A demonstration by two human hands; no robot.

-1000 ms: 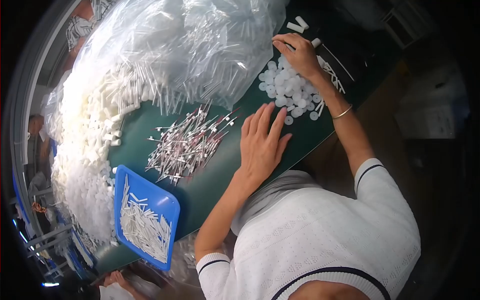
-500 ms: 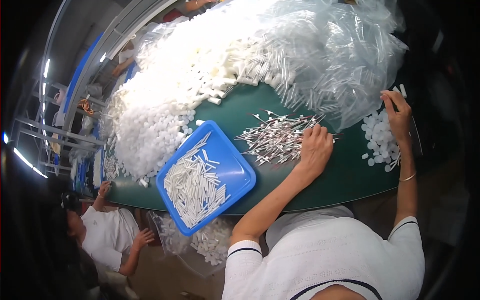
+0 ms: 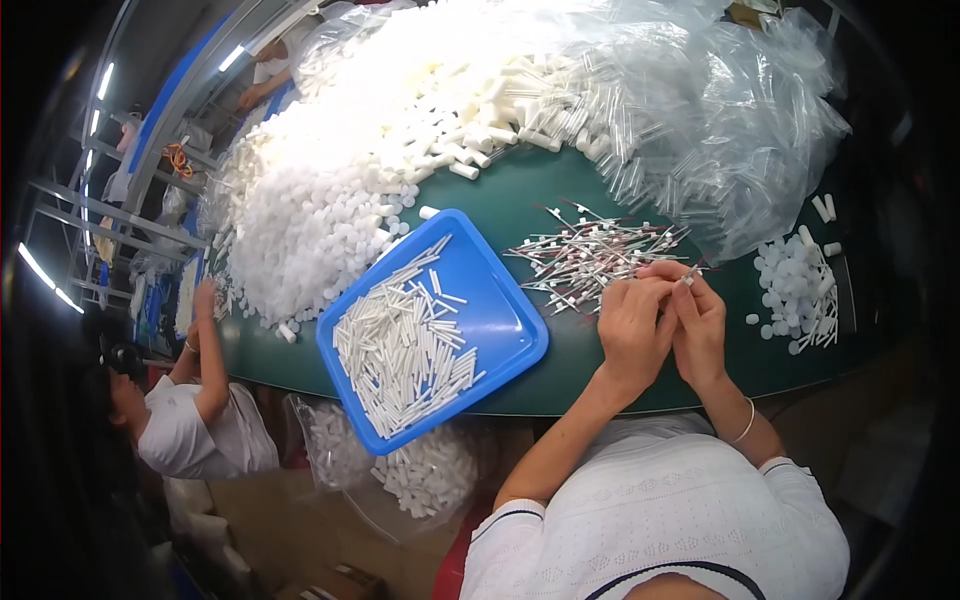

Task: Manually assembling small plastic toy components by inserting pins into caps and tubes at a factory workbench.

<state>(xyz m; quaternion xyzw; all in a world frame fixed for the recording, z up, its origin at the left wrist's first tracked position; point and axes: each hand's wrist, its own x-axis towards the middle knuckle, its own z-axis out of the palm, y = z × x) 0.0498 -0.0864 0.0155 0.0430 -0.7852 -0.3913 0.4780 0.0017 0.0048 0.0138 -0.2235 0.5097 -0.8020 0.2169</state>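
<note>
My two hands are together in front of a heap of thin sticks (image 3: 590, 255) with small white collars and reddish ends. Between the pinched fingers of my right hand (image 3: 703, 335) is a thin stick with a white collar (image 3: 691, 274), its tip pointing up past the fingers. My left hand (image 3: 632, 325) is closed right beside it, thumb and fingers pressed together; what they hold, if anything, is hidden. Left of my hands, a blue tray (image 3: 510, 330) holds many short white rods (image 3: 405, 350).
A big mound of white tubes (image 3: 460, 140) and round white caps (image 3: 300, 250) covers the back of the green table (image 3: 560, 185). Clear plastic bags (image 3: 740, 130) with clear tubes lie at the back right. More caps (image 3: 790, 290) lie at right. A co-worker (image 3: 200, 410) sits at left.
My right hand has come left from the pile of caps to meet my left hand, now with a collared stick in its fingers. My left hand has drawn back slightly from the heap.
</note>
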